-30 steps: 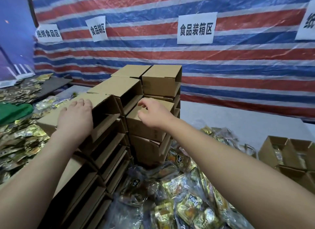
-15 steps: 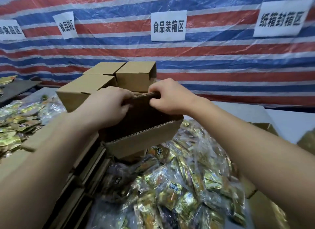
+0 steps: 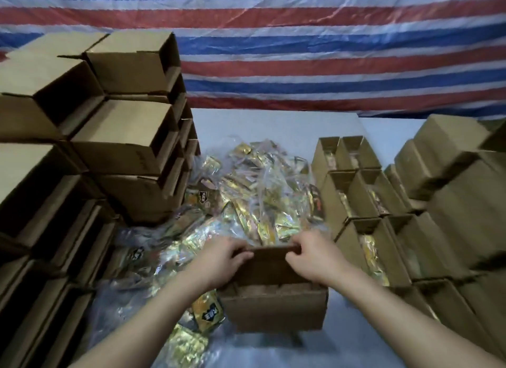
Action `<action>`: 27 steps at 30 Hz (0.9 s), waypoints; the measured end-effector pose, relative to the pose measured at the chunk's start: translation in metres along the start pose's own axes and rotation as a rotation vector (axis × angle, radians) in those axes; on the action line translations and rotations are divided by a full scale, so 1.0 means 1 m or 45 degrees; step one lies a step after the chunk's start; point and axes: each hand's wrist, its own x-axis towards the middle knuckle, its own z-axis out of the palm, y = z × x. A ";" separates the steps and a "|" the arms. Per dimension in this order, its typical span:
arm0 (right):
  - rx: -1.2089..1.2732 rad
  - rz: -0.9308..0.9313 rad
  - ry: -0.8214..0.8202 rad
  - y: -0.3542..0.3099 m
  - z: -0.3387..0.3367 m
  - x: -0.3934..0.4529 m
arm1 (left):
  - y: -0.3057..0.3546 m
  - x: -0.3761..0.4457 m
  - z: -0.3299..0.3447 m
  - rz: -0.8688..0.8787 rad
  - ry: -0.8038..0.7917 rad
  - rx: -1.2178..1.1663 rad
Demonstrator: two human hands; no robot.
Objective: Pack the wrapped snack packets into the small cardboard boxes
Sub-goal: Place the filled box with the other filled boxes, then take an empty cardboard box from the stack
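Note:
A small open cardboard box stands on the table right in front of me. My left hand and my right hand both grip its far flap, one at each end. Its inside is dark and I see no packets in it. Behind it lies a heap of gold wrapped snack packets in clear plastic. One orange packet lies against the box's left side.
Tall stacks of empty cardboard boxes fill the left side. Rows of open boxes holding packets stand at the right, with more closed boxes beyond. A striped tarp hangs behind the white table.
My hands lifted one box off the left stack, carried it rightward and down, and now it stands on the table near me. The view has tilted downward.

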 end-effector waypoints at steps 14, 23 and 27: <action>0.171 0.028 -0.235 0.038 0.140 -0.041 | -0.049 -0.047 0.115 -0.084 -0.115 0.047; 0.152 -0.073 -0.139 0.048 0.158 -0.056 | -0.051 -0.060 0.133 -0.012 0.005 0.114; 0.140 -0.067 -0.111 0.052 0.169 -0.066 | -0.052 -0.069 0.139 -0.017 -0.002 0.078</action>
